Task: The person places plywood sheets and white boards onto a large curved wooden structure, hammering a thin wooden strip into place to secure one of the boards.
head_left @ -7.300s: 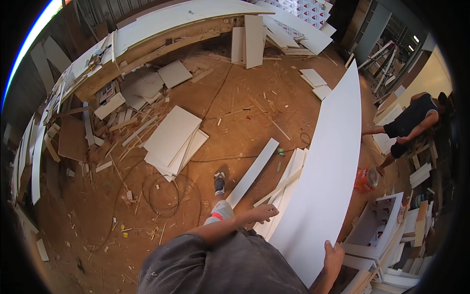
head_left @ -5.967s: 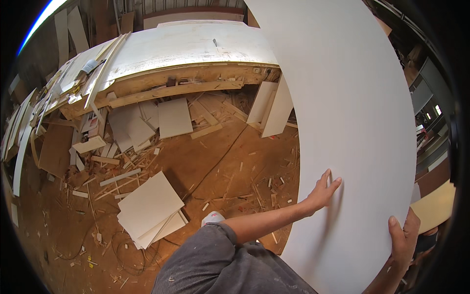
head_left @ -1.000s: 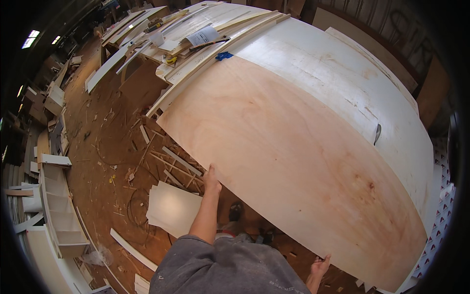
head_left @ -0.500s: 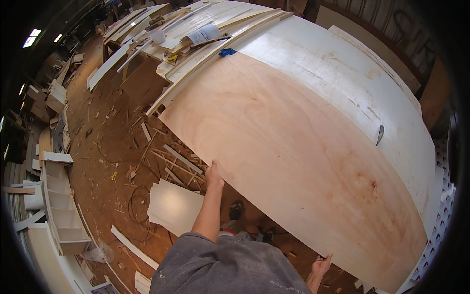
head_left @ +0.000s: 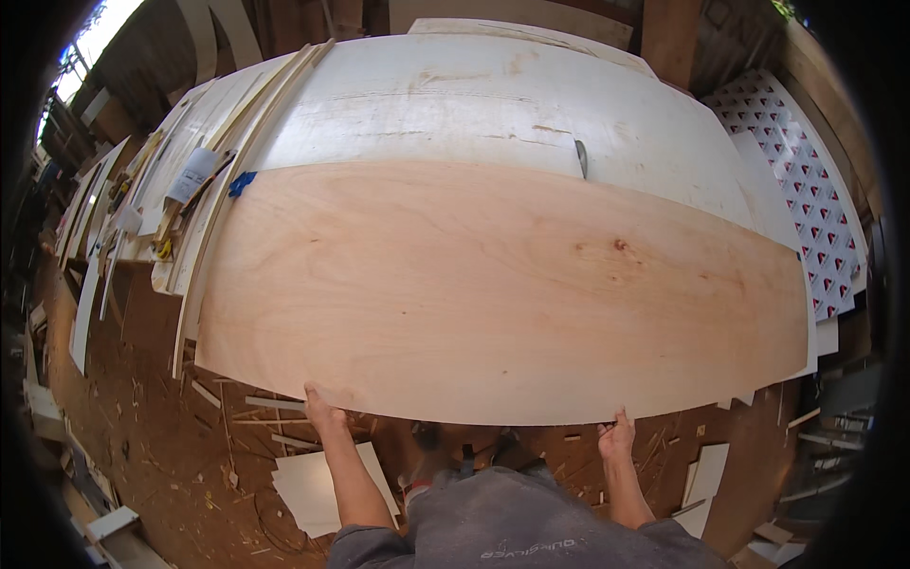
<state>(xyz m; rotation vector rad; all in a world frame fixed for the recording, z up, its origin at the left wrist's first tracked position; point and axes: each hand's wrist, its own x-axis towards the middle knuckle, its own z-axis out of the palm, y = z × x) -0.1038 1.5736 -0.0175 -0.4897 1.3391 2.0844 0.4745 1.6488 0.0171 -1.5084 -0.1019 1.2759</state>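
My left hand (head_left: 323,408) grips the near edge of a pale plywood sheet (head_left: 474,284) at its left part. My right hand (head_left: 616,431) has its fingers closed on the same edge, farther right. The sheet lies flat across a large worktable topped with a scuffed white panel (head_left: 427,109). A blue object (head_left: 242,182), perhaps tape or cloth, sits at its far left corner, and a dark curved piece (head_left: 581,156) rests just beyond the far edge.
Long strips (head_left: 256,133), tools and papers (head_left: 194,175) crowd the table's left. A red-patterned sheet (head_left: 801,180) stands at the right. The dusty floor (head_left: 142,427) holds offcuts, cables and stacked white boards (head_left: 299,493).
Earlier I held a long white board upright; now a plywood face lies flat on the table. Over the last second my view has swung to face the table squarely, both hands still gripping.
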